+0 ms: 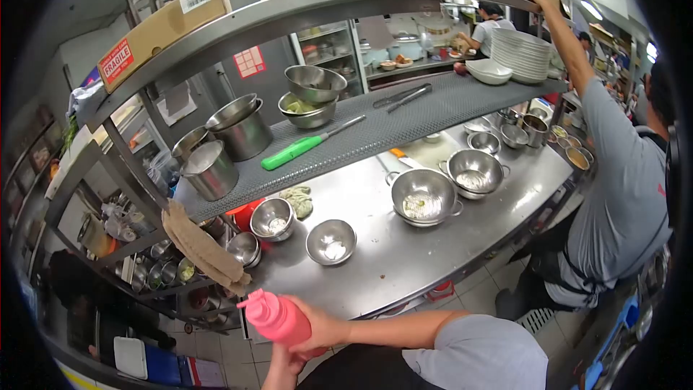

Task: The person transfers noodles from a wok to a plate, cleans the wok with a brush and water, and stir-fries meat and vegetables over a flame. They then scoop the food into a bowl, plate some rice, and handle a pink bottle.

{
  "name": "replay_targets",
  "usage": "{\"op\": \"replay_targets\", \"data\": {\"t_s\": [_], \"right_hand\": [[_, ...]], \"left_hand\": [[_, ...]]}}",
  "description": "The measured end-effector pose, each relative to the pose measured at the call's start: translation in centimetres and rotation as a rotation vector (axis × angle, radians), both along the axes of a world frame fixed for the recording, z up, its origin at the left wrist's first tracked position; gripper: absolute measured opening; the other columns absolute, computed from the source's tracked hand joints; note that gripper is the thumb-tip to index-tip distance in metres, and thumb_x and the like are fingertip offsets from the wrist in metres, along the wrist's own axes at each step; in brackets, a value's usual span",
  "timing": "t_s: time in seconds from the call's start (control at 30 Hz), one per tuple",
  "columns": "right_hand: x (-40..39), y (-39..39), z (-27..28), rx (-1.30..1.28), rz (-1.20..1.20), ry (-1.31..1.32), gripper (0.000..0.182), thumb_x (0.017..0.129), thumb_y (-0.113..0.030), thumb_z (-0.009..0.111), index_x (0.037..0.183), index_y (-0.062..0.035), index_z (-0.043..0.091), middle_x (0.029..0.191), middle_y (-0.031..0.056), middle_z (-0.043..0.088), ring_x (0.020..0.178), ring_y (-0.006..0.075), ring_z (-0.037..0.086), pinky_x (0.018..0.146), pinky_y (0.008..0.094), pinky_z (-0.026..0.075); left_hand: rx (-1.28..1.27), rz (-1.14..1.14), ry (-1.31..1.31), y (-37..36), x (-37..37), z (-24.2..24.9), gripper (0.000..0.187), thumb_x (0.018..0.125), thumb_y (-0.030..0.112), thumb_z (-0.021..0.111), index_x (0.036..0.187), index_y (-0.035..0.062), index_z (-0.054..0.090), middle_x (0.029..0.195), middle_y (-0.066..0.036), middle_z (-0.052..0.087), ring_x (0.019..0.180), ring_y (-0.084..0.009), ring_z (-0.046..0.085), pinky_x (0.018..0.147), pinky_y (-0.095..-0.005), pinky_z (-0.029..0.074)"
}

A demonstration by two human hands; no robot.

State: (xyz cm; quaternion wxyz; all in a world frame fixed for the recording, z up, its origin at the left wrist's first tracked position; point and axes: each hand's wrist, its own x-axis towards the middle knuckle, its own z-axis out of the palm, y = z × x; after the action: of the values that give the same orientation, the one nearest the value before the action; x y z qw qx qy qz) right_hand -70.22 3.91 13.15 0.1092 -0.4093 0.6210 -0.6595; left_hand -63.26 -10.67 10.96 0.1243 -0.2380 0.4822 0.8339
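Observation:
A pink pump bottle [278,318] is tilted at the lower middle of the view, in front of the steel counter. My right hand [323,326] grips its right side, with the fingers partly hidden behind it. Lower down, my left hand [287,360] is closed around the bottle's base. The pump head points up and to the left, near a brown cloth [206,249] draped over the shelf frame. Beyond the bottle, a steel bowl [331,242] sits on the counter [375,274].
Steel colanders [424,196] and bowls stand on the counter. The shelf above holds a green-handled tool [296,152], tongs [402,97], steel pots [242,130] and stacked plates [520,55]. At right, a co-worker [613,188] reaches up to the top shelf.

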Motion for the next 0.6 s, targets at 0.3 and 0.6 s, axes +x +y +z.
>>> {"op": "replay_targets", "data": {"t_s": [0.3, 0.6], "right_hand": [[-8.0, 8.9, 6.4, 0.074, 0.331, 0.068, 0.107, 0.063, -0.028, 0.081, 0.147, -0.0074, 0.017, 0.134, 0.0136, 0.045, 0.123, 0.0258, 0.047, 0.104, 0.0370, 0.037], [-10.3, 12.5, 4.7, 0.053, 0.747, -0.115, 0.118, 0.060, -0.036, 0.083, 0.147, -0.0025, 0.012, 0.139, 0.0160, 0.038, 0.128, 0.0265, 0.040, 0.106, 0.0385, 0.033]], "left_hand": [[-0.503, 0.114, 0.901, 3.1, -4.5, 13.7, 0.088, 0.078, 0.057, 0.067, 0.136, 0.0007, 0.035, 0.132, -0.016, 0.047, 0.122, -0.0321, 0.048, 0.104, -0.0438, 0.036], [-0.333, -0.392, 1.065, 10.0, -9.2, 18.5, 0.032, 0.071, 0.004, 0.073, 0.099, -0.0036, 0.059, 0.090, -0.020, 0.066, 0.091, -0.0319, 0.065, 0.087, -0.0455, 0.050]]}}
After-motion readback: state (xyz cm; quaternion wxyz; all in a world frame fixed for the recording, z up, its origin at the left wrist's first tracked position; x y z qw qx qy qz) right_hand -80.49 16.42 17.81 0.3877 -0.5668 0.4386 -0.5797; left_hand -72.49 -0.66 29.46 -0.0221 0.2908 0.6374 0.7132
